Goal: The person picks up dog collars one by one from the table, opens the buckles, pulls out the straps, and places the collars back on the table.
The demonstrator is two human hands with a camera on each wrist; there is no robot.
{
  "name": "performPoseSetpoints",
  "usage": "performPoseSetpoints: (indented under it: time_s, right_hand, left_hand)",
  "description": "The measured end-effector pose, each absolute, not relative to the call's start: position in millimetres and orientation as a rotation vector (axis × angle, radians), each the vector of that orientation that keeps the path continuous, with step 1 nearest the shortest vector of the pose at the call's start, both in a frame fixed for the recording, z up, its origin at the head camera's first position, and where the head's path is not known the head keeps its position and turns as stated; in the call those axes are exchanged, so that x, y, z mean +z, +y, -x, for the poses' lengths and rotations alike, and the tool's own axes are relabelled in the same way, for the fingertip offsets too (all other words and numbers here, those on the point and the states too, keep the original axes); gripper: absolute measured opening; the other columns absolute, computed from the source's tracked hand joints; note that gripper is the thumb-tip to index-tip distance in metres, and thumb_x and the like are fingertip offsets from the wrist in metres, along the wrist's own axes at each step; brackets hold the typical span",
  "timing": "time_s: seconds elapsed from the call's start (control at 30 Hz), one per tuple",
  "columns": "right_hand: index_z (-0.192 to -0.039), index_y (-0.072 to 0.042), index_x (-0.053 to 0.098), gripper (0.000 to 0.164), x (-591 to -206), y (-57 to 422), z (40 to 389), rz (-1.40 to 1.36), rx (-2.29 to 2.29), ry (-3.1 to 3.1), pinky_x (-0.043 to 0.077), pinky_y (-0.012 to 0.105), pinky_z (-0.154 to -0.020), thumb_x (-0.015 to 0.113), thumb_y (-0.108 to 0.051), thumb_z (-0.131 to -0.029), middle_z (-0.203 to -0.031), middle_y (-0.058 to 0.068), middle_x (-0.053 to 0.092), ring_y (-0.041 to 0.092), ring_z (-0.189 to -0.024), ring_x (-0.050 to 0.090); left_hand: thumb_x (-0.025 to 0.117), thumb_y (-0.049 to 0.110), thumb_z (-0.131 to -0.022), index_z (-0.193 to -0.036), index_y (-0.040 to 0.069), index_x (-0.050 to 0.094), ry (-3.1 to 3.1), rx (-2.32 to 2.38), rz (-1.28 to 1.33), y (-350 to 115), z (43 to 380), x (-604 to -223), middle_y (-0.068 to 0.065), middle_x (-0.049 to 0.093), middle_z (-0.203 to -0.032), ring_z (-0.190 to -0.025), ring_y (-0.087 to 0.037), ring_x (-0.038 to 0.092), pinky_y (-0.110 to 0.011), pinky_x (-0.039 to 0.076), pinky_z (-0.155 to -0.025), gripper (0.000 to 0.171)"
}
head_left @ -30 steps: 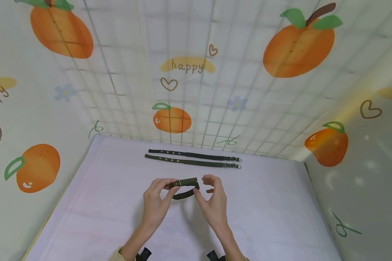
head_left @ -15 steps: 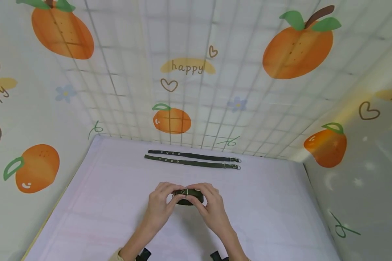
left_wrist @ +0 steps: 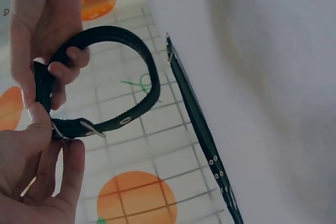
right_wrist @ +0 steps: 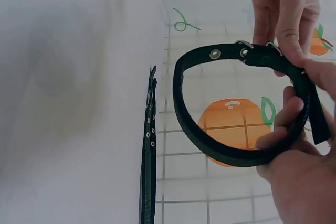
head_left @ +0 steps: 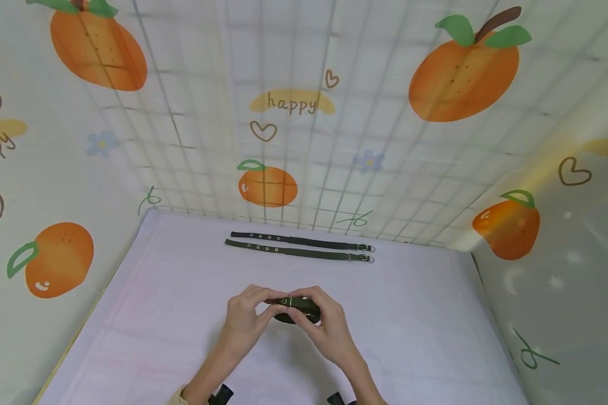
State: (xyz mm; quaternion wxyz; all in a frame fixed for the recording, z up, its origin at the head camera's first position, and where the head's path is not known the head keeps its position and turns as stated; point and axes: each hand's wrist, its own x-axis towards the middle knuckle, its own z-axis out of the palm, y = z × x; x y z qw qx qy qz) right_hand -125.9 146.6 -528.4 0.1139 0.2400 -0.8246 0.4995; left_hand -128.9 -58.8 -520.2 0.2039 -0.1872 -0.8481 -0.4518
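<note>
A dark green pet collar (head_left: 304, 305) with metal eyelets is bent into a loop above the table, held between both hands. My left hand (head_left: 245, 312) pinches it at the metal buckle (left_wrist: 59, 130), thumb against fingertips. My right hand (head_left: 326, 326) grips the band beside the buckle; its fingers (right_wrist: 291, 114) curl through the loop. The strap's loose end (right_wrist: 319, 121) sticks out past the right thumb. In the right wrist view the strap passes through the metal fittings, with one eyelet (right_wrist: 215, 54) exposed on the loop.
Two more collars lie straight and side by side near the table's back edge, a black one (head_left: 314, 243) behind a green one (head_left: 314, 255). A white cloth covers the table (head_left: 415, 315). Printed fabric over a wire grid (head_left: 324, 185) rises behind it.
A second ago my right hand was apart from the strap's end, fingers raised; now it grips the band next to my left hand. The looped collar has come slightly lower and nearer.
</note>
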Motion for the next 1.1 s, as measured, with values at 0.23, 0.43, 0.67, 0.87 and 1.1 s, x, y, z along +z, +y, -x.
performPoseSetpoints:
  time_s: [0.23, 0.43, 0.67, 0.87, 1.1]
  right_hand:
    - [-0.124, -0.023, 0.065, 0.020, -528, 146, 123, -0.630, 1.527, -2.485, 0.063, 0.025, -0.075, 0.072, -0.020, -0.105, -0.108, -0.004, 0.077, 0.002, -0.090, 0.072]
    - [-0.123, -0.020, 0.065, 0.019, -529, 149, 122, -0.578, 1.530, -2.479, 0.060, 0.023, -0.069, 0.072, -0.018, -0.105, -0.100, -0.001, 0.079, 0.001, -0.083, 0.068]
    - [-0.123, -0.018, 0.070, 0.021, -529, 150, 124, -0.550, 1.606, -2.411, 0.063, 0.025, -0.070, 0.075, -0.016, -0.103, -0.108, 0.002, 0.082, 0.002, -0.087, 0.071]
    - [-0.123, -0.018, 0.073, 0.022, -525, 153, 124, -0.630, 1.564, -2.429, 0.065, 0.026, -0.070, 0.076, -0.016, -0.102, -0.112, 0.003, 0.081, 0.002, -0.088, 0.074]
    - [-0.125, -0.017, 0.072, 0.023, -525, 154, 124, -0.711, 1.532, -2.440, 0.065, 0.026, -0.067, 0.074, -0.013, -0.103, -0.114, 0.005, 0.081, 0.004, -0.089, 0.076]
  left_hand:
    - [0.091, 0.022, -0.079, -0.102, 0.021, 0.085, -2.404, -1.321, 0.518, -59, 130, -520, 0.009, 0.084, -0.092, -0.085, -0.005, 0.074, -0.021, 0.061, -0.077, 0.023]
    - [0.090, 0.015, -0.085, -0.106, 0.022, 0.083, -2.377, -1.716, 0.389, -62, 131, -527, 0.006, 0.084, -0.100, -0.094, -0.007, 0.079, -0.022, 0.065, -0.087, 0.023]
    - [0.083, 0.014, -0.094, -0.113, 0.021, 0.077, -2.327, -1.993, 0.210, -58, 128, -531, -0.001, 0.080, -0.114, -0.111, -0.016, 0.078, -0.026, 0.063, -0.097, 0.022]
    - [0.083, 0.023, -0.093, -0.126, 0.021, 0.071, -2.379, -1.593, 0.470, -53, 121, -526, 0.002, 0.077, -0.120, -0.111, -0.015, 0.074, -0.028, 0.064, -0.097, 0.035]
    - [0.085, 0.021, -0.088, -0.112, 0.020, 0.076, -2.351, -1.371, 0.532, -50, 120, -521, 0.005, 0.078, -0.109, -0.104, -0.013, 0.077, -0.021, 0.065, -0.084, 0.026]
